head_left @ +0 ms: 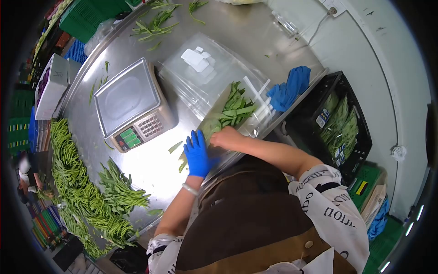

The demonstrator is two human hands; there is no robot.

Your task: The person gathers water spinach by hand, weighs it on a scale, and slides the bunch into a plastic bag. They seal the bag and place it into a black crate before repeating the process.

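Observation:
A bunch of water spinach lies on the metal table near its front edge, partly inside a clear plastic bag. My left hand, in a blue glove, rests on the stem end with its fingers stretched out. Bare and with curled fingers, my right hand grips the bag's edge beside the leaves; its fingertips are partly hidden. Cut stem ends stick out below the left hand. Just beyond lies a stack of flat clear bags with white labels on top.
A digital scale stands left of the bags. Long piles of water spinach line the table's left side. A crumpled blue glove lies at the right edge. A black crate holds bagged greens. Loose stems lie at the back.

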